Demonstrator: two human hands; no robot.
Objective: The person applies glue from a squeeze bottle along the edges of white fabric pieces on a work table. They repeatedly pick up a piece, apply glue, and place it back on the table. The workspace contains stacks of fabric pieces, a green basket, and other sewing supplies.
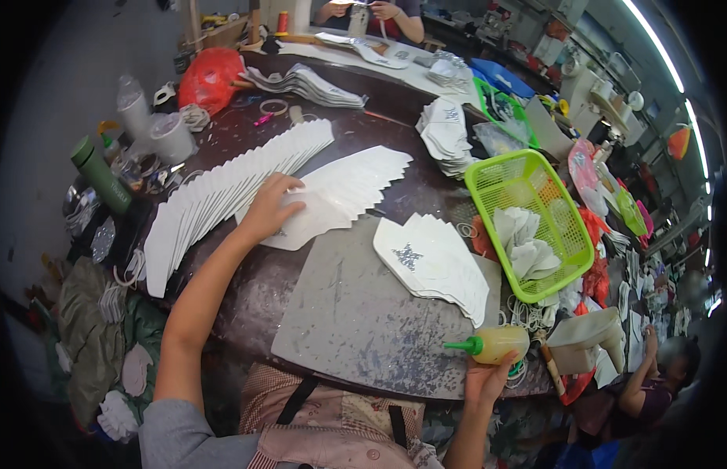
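My right hand (486, 381) is wrapped round a soft squeeze bottle (502, 344) of yellowish liquid, its green nozzle pointing left over the grey board's lower right edge. Farther left, my left hand (271, 207) lies on a fan of overlapping white cut pieces (340, 191), thumb apart from the fingers. Just beyond that hand, a long row of white pieces (230, 187) overlaps in steps across the dark table. A smaller stack of white pieces (441, 270) with a silver glitter star on top rests on the grey board (355, 313).
A lime-green basket (478, 203) holding white pieces stands at the right. More white stacks (445, 137) lie beyond it. A green bottle (101, 176), a white cup (172, 137) and a red plastic bag (211, 78) line the left side. Other people work at the far side and lower right.
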